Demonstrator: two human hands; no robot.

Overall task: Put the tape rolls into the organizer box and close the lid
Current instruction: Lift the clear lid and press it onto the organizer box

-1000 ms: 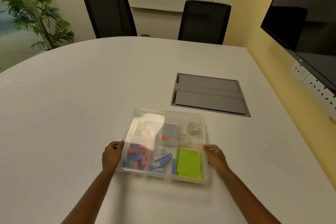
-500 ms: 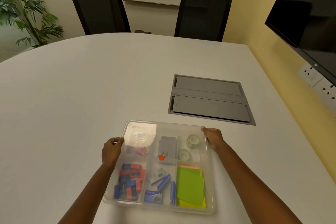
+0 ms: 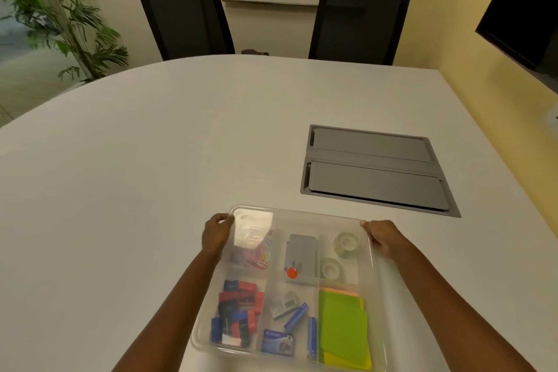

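Just short of the grey cable hatch (image 3: 377,172) set into the table, we hold the clear organizer box (image 3: 290,290) by its far corners: our left hand (image 3: 216,235) curls shut on the far left corner of the lid (image 3: 302,217), our right hand (image 3: 381,237) grips the far right one, likely to press the lid down evenly. Both tape rolls (image 3: 345,244) already sit inside, in the compartment nearest the hatch.
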